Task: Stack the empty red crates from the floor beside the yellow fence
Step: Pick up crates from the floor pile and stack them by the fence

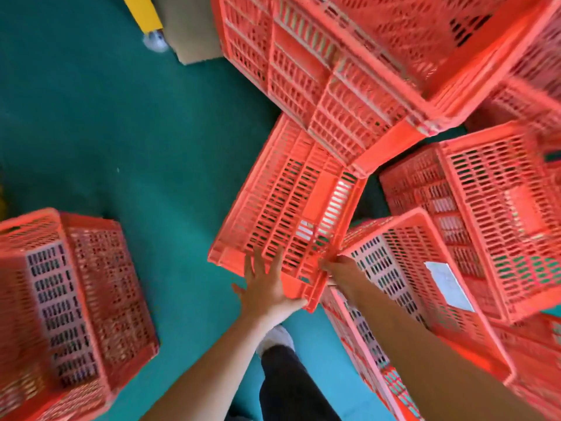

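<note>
- Centre crate [291, 214]: coral-red, pierced throughout with rows of short slots; one plain solid band crosses the grid.
- Left crate [69, 302]: same red slot-grid, with one wall washed pale pinkish-white.
- Top crate [349, 71]: red, its slots set in ribbed panels.
- Right crate [485, 214]: red, fine slot-grid, with green showing through the lower holes.
- Lower-right crate [394, 268]: red, with a pale inner wall.
- Label [447, 284], on one of the right-hand crates: plain white.
- Floor [121, 132]: plain teal-green.
- Fence post [142, 10]: yellow.
- Box [188, 34] beside it: beige.
- Trouser leg [291, 387]: black.
- Shoe [277, 337]: white.
</note>
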